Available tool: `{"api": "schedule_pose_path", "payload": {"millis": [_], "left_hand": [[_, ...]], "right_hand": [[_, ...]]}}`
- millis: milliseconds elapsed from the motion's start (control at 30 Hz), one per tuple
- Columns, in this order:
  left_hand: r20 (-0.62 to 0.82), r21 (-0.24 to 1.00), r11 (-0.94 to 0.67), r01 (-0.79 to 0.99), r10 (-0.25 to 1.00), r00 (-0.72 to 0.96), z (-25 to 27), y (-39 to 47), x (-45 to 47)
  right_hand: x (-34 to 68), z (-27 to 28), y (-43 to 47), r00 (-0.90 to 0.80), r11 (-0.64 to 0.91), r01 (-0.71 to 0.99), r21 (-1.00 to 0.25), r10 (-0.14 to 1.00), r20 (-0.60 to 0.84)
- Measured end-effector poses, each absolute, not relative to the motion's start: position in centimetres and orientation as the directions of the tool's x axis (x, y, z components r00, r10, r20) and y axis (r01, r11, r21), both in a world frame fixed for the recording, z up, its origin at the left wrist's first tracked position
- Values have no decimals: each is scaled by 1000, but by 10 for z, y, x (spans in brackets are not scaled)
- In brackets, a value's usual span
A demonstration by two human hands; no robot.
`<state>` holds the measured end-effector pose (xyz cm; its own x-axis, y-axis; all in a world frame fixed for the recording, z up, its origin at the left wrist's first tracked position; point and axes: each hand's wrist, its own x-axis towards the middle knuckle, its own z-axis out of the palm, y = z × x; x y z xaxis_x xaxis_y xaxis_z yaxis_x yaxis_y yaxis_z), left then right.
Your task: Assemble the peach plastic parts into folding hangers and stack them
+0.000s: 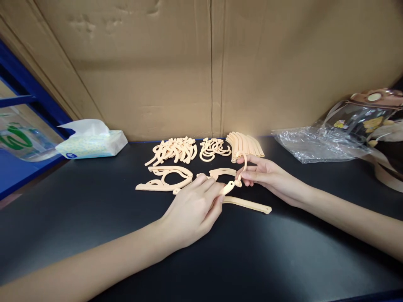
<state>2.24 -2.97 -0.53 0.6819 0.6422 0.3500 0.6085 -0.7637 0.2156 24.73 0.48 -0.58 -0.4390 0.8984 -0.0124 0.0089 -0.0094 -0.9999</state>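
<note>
At the centre of the frame, a cream, curved plastic hook (pixel 245 166) stands roughly upright in the right hand (pixel 267 175), pinched between thumb and fingertips. Its lower end sits just beside the round hole of a cream plastic end piece (pixel 228 188), whose long axis slants from lower left to upper right. The left hand (pixel 195 209) has its fingers closed on that piece and covers most of it; the right hand is nearer the hook, the left nearer the hole. Whether hook and hole touch is too small to tell.

Below them lies a long, grooved cream plastic strip (pixel 248 204), running toward lower right, its near end hidden by the left hand; I cannot tell if it joins the held piece. A flat, curved cream plastic arm (pixel 224 172) rests behind the fingers, and folded cream plastic pieces (pixel 176 178) form a loop left of them.

Across the top of the smooth black worktop (pixel 220 264) sit a jumbled heap of short curved pieces (pixel 174 150), a small heap of slim C-shaped hooks (pixel 211 147) and a neatly nested stack of long curved strips (pixel 245 144). Crinkled clear plastic film (pixel 302 144) glints at right, before a brown cardboard wall (pixel 151 75).
</note>
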Motion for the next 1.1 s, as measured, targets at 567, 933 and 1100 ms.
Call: {"api": "schedule_pose_path", "payload": {"millis": [567,933,1100], "left_hand": [[394,24,-796,604,563,726,-15,-25,21],[377,-19,-777,630,578,724,-17,-25,19],[381,-6,-783,621,573,726,-17,-25,20]], "right_hand": [[246,-6,5,-419,-34,13,-999,907,-37],[245,-11,4,-380,8,21,-1000,925,-1],[248,-11,4,-397,-6,48,-999,917,-24]]}}
